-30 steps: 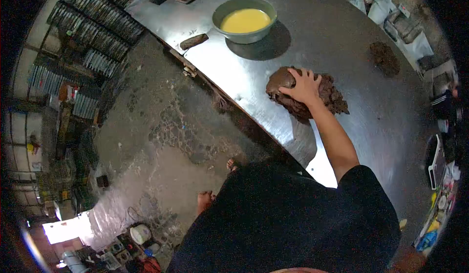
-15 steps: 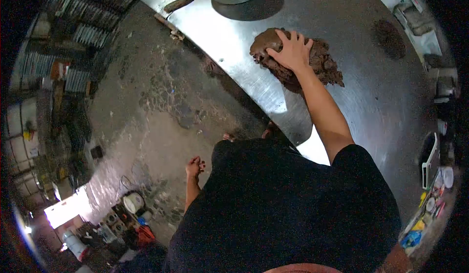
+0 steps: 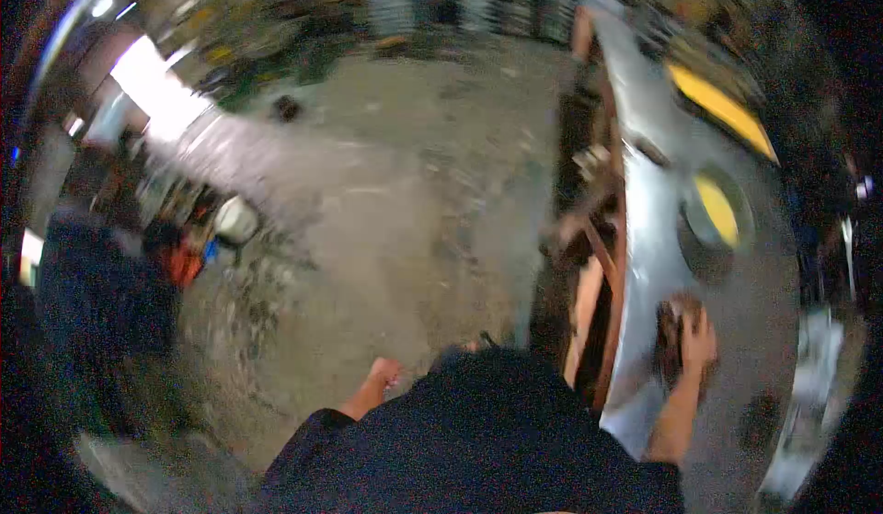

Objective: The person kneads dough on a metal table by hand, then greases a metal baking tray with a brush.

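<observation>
A lump of dark brown dough [image 3: 673, 335] lies on the metal table [image 3: 644, 266], close to its near edge. My right hand [image 3: 699, 344] rests over the lump's right side, fingers laid on it and blurred. My left hand [image 3: 386, 371] hangs low beside my body over the floor, fingers curled in and nothing visible in them. Farther along the table stands a bowl [image 3: 694, 215] with yellow contents.
A long yellow shape [image 3: 722, 109] lies beyond the bowl. A small dark piece [image 3: 651, 151] is near the table's edge. Concrete floor [image 3: 395, 229] spreads to the left, with a white bucket [image 3: 236, 220] and a blurred dark figure or garment [image 3: 101, 284] at the far left.
My view has swung left, showing more floor and smearing the picture. My right hand remains on the dough; my left hand still hangs at my side, its fingers now more closed.
</observation>
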Demonstrator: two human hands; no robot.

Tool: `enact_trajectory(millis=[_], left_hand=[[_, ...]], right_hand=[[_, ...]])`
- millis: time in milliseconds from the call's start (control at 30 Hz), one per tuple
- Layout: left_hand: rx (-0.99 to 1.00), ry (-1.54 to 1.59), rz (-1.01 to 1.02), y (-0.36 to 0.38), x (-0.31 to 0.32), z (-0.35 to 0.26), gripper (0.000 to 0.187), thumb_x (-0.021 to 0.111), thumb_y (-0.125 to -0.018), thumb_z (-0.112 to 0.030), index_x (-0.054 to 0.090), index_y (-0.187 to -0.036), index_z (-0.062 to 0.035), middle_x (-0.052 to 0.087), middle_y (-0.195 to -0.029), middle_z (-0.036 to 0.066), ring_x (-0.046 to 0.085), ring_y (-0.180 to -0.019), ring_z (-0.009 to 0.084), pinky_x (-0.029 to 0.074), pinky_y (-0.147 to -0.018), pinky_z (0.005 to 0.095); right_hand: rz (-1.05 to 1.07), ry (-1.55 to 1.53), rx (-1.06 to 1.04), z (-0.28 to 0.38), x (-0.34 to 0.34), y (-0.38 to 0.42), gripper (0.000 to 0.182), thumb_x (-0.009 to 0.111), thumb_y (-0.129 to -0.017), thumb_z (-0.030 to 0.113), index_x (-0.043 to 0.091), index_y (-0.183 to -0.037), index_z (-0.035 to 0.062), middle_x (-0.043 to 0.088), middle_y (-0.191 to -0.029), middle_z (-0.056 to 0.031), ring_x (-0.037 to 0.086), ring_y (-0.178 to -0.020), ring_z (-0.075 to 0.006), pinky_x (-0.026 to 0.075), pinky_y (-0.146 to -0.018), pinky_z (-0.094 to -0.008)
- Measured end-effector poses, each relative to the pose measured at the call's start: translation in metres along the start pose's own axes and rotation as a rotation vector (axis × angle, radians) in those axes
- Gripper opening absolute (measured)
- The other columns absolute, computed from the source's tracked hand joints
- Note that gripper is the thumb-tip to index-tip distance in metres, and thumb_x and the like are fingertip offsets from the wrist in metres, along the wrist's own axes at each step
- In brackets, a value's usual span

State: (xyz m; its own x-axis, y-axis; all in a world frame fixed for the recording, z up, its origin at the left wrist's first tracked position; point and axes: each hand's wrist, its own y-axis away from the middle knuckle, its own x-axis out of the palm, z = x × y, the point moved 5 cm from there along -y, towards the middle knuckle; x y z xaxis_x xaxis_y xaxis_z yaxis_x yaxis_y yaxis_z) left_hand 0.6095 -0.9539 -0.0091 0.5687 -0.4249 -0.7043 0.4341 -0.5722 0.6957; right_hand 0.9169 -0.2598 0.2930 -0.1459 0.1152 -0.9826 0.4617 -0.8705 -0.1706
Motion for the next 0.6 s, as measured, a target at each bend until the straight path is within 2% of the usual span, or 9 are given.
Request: enact_trajectory(millis=[33, 67, 100, 133, 267, 333, 400, 500, 600], left_hand=[[-0.02, -0.014, 0.031, 0.01, -0.005, -0.003, 0.02, 0.049, -0.089, -0.023, 0.066, -0.088, -0.0127, 0.063, -0.069, 0.0, 0.058, -0.052, 0.0145, 0.044, -0.041, 0.0322], [-0.304, 0.745, 0.161, 0.028, 0.0, 0.003, 0.019, 0.05, -0.088, -0.022, 0.066, -0.085, -0.0138, 0.063, -0.067, -0.001, 0.057, -0.05, 0.0157, 0.044, -0.04, 0.0323], [-0.695, 1.453, 0.071, 0.055, -0.009, 0.003, 0.018, 0.051, -0.087, -0.022, 0.067, -0.083, -0.0148, 0.063, -0.064, -0.001, 0.057, -0.048, 0.0169, 0.044, -0.04, 0.0324], [-0.714, 1.484, -0.011, 0.048, -0.005, 0.011, 0.019, 0.051, -0.087, -0.023, 0.067, -0.083, -0.0146, 0.063, -0.064, 0.0, 0.057, -0.047, 0.0172, 0.044, -0.04, 0.0327], [-0.329, 0.901, -0.193, 0.013, 0.026, 0.052, 0.022, 0.051, -0.088, -0.026, 0.068, -0.081, -0.0138, 0.065, -0.062, 0.002, 0.058, -0.044, 0.0181, 0.045, -0.04, 0.0338], [-0.468, 0.936, -0.176, 0.039, -0.001, 0.051, 0.023, 0.051, -0.089, -0.028, 0.068, -0.081, -0.0139, 0.066, -0.063, 0.002, 0.059, -0.045, 0.0179, 0.046, -0.04, 0.0341], [-0.675, 1.306, -0.209, 0.064, -0.026, 0.05, 0.025, 0.049, -0.09, -0.028, 0.069, -0.086, -0.0125, 0.066, -0.063, 0.003, 0.059, -0.044, 0.0173, 0.047, -0.041, 0.0337], [-0.531, 1.258, -0.291, 0.058, -0.005, 0.06, 0.023, 0.051, -0.088, -0.025, 0.069, -0.09, -0.011, 0.064, -0.061, 0.003, 0.055, -0.043, 0.0165, 0.045, -0.039, 0.0333], [-0.583, 1.379, -0.242, 0.076, -0.018, 0.039, 0.025, 0.052, -0.087, -0.026, 0.069, -0.092, -0.0079, 0.062, -0.059, 0.004, 0.053, -0.041, 0.0155, 0.043, -0.037, 0.032]], right_hand=[[-0.029, 0.07, -0.163, -0.042, 0.048, -0.016, 0.064, 0.044, -0.089, 0.062, 0.043, -0.141, 0.0245, 0.052, -0.132, -0.0175, 0.051, -0.116, -0.039, 0.045, -0.09, -0.0486], [0.251, 0.118, 0.182, -0.007, 0.011, -0.008, 0.064, 0.038, -0.09, 0.064, 0.038, -0.144, 0.0285, 0.046, -0.139, -0.0159, 0.047, -0.122, -0.0384, 0.041, -0.095, -0.0531], [0.154, 0.128, 0.169, -0.021, 0.029, -0.013, 0.065, 0.033, -0.091, 0.066, 0.034, -0.145, 0.0309, 0.042, -0.143, -0.0153, 0.045, -0.125, -0.039, 0.034, -0.099, -0.0593], [0.139, 0.152, 0.222, -0.011, 0.03, -0.011, 0.065, 0.031, -0.091, 0.067, 0.035, -0.145, 0.0297, 0.041, -0.143, -0.0148, 0.043, -0.126, -0.0386, 0.031, -0.099, -0.0619], [0.042, 0.292, 0.326, -0.01, 0.045, -0.004, 0.068, 0.027, -0.092, 0.068, 0.035, -0.146, 0.0264, 0.039, -0.145, -0.012, 0.039, -0.131, -0.0356, 0.026, -0.101, -0.0651], [0.067, 0.292, 0.333, -0.003, 0.038, -0.002, 0.068, 0.028, -0.092, 0.067, 0.035, -0.145, 0.0256, 0.038, -0.146, -0.0113, 0.037, -0.132, -0.0347, 0.026, -0.101, -0.0654], [0.027, 0.344, 0.367, 0.012, 0.03, 0.002, 0.063, 0.034, -0.093, 0.063, 0.038, -0.143, 0.0263, 0.042, -0.143, -0.0106, 0.038, -0.132, -0.0334, 0.029, -0.101, -0.0635], [-0.019, 0.443, 0.389, 0.023, 0.025, 0.005, 0.058, 0.039, -0.092, 0.061, 0.041, -0.14, 0.0278, 0.047, -0.138, -0.0102, 0.045, -0.125, -0.0325, 0.035, -0.097, -0.0608], [-0.052, 0.386, 0.385, 0.009, 0.037, 0.003, 0.056, 0.043, -0.092, 0.055, 0.04, -0.14, 0.0277, 0.05, -0.133, -0.0131, 0.048, -0.122, -0.0356, 0.035, -0.096, -0.0619]])
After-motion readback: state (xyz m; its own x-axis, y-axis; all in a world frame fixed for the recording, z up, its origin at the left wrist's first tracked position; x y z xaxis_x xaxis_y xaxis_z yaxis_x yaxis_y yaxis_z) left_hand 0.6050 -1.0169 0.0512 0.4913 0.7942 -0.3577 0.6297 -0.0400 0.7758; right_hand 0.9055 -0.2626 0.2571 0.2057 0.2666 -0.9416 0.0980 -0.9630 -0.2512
